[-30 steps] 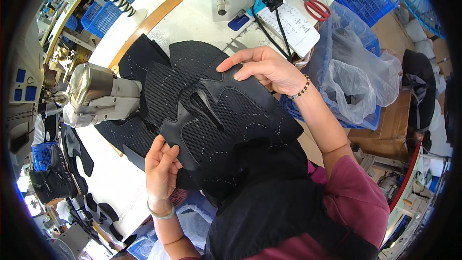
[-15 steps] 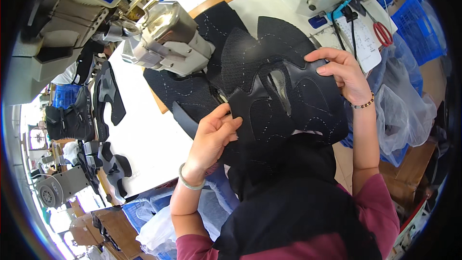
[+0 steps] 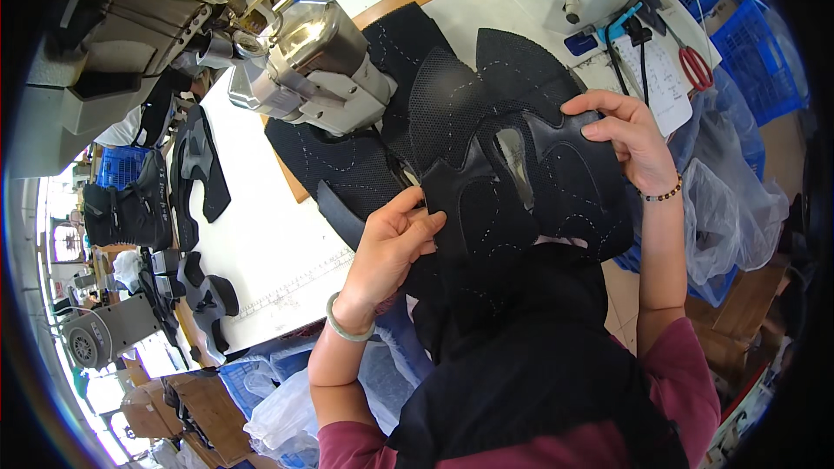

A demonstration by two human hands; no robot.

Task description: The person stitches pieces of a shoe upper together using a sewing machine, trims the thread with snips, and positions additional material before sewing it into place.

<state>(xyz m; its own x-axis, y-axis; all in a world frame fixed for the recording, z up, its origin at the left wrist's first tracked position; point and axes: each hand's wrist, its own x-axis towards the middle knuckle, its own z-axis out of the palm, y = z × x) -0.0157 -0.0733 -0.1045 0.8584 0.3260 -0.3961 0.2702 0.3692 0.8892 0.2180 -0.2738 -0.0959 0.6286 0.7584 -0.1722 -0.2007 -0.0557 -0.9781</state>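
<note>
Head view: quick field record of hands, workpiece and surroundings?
left hand: grips left edge of black shoe upper
right hand: pinches the upper's right edge
upper: black, dashed stitch lines, held above table
sewing machine: left of the upper
more black pieces: under the machine
scissors: red-handled, upper right
bags: clear plastic, right

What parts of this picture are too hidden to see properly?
- Head view: the left hand has its fingertips tucked behind the black shoe upper piece.
- The sewing machine hides the needle spot under its head.
- The red scissors are small and bent near the rim.
- The right hand covers the piece's edge.
</note>
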